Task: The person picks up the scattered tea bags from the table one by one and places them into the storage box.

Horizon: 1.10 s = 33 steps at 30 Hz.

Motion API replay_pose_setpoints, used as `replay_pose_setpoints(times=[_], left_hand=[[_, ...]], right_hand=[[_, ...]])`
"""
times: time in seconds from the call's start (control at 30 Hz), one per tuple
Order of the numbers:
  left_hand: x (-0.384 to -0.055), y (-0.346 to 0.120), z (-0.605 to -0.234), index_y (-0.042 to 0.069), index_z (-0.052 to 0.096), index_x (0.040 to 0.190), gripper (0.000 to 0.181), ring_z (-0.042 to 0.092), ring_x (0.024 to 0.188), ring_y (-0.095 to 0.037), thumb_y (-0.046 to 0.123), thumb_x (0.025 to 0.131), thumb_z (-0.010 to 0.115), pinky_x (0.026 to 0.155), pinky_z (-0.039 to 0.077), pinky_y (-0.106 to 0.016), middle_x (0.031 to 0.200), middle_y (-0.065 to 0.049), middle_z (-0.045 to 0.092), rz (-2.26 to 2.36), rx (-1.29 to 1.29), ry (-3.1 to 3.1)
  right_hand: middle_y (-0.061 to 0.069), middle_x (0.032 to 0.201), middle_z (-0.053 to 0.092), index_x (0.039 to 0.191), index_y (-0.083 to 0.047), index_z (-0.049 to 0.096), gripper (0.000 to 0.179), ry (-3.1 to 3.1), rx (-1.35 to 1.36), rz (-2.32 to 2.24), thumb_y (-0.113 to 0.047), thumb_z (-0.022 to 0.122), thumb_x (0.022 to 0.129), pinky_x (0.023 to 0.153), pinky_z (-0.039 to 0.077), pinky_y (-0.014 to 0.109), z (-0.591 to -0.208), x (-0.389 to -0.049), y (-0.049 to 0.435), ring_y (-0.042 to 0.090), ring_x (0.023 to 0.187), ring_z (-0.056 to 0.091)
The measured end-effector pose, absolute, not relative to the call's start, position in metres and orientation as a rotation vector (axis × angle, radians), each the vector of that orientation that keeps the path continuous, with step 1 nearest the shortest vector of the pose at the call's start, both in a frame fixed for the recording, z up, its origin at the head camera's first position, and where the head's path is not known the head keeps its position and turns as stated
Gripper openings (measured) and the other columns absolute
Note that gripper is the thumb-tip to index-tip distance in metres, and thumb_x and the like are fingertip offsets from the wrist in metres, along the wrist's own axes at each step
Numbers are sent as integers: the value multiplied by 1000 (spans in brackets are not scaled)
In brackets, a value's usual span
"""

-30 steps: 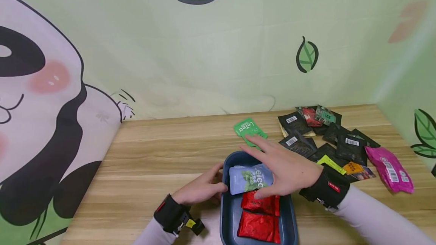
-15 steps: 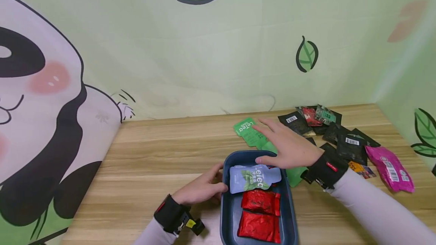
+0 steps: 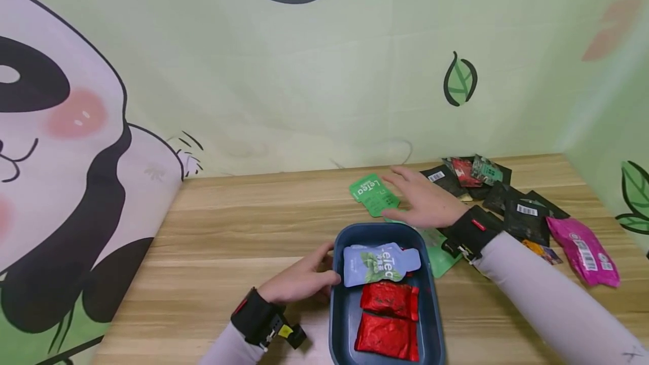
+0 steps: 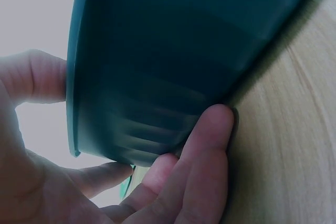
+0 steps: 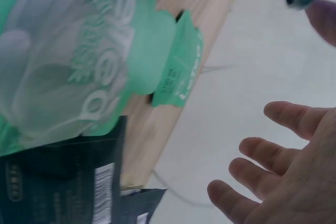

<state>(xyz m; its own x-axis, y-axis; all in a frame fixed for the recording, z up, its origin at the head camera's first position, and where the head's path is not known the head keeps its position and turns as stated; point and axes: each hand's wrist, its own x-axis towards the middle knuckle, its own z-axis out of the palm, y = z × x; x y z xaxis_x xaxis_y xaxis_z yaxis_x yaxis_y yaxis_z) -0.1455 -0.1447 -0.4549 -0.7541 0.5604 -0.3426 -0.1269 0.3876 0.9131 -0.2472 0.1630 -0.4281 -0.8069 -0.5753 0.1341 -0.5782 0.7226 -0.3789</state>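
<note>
My left hand (image 3: 300, 279) holds the left side of a dark blue plastic bin (image 3: 336, 320). In the left wrist view, the thumb meets the rim and other fingers lie along the outer wall near the tabletop. Inside the bin lie light-blue LeTea pouches (image 3: 375, 263) and, in front, red foil packets (image 3: 386, 335). My right hand (image 3: 423, 199), fingers spread and holding nothing, hovers beyond the bin's far right corner. Green LeTea pouches (image 3: 374, 193) lie left of its fingertips, and another green pouch (image 3: 441, 255) lies beneath its wrist, seen large in the right wrist view.
Several black sachets (image 3: 524, 218) lie piled at the right, partly behind the right arm. A red packet (image 3: 463, 172) and a dark green one (image 3: 487, 169) top the back of that pile. A magenta packet (image 3: 583, 249) lies farthest right. A printed backdrop (image 3: 314, 89) stands behind the table.
My right hand has moved away from over the bin towards the far side, uncovering the light-blue pouches and the green pouch beside the bin. My left hand stays at the bin's side.
</note>
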Motion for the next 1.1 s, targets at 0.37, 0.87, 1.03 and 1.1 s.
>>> replay_pose_setpoints(times=[0.37, 0.87, 1.03, 1.1], left_hand=[[-146, -144, -455, 15, 26, 157, 73, 68, 83, -26, 18, 92, 57, 71, 57, -42, 130, -20, 52, 1441, 384, 1990], [-147, -144, -455, 14, 27, 157, 73, 65, 87, -24, 20, 90, 58, 70, 56, -41, 123, -18, 55, 1403, 418, 2029], [-146, -144, -453, 15, 28, 157, 73, 65, 86, -24, 19, 90, 57, 70, 56, -42, 123, -17, 56, 1403, 421, 2026], [-146, -144, -453, 15, 27, 157, 73, 65, 86, -24, 19, 91, 57, 70, 56, -42, 124, -17, 56, 1404, 420, 2023]], right_hand=[[26, 154, 34, 151, -2, 43, 85, -2975, 946, 604, -49, 69, 85, 107, 38, 54, -450, -246, 176, 41, 137, 39], [16, 142, 49, 140, -6, 58, 70, -2946, 1019, 482, -44, 70, 82, 104, 43, 46, -468, -233, 179, 30, 128, 49], [7, 126, 55, 133, -6, 63, 66, -2924, 1001, 489, -43, 73, 80, 96, 48, 40, -467, -232, 180, 22, 114, 54], [4, 120, 55, 130, -6, 65, 64, -2915, 995, 509, -43, 75, 79, 92, 49, 38, -467, -231, 180, 19, 109, 54]])
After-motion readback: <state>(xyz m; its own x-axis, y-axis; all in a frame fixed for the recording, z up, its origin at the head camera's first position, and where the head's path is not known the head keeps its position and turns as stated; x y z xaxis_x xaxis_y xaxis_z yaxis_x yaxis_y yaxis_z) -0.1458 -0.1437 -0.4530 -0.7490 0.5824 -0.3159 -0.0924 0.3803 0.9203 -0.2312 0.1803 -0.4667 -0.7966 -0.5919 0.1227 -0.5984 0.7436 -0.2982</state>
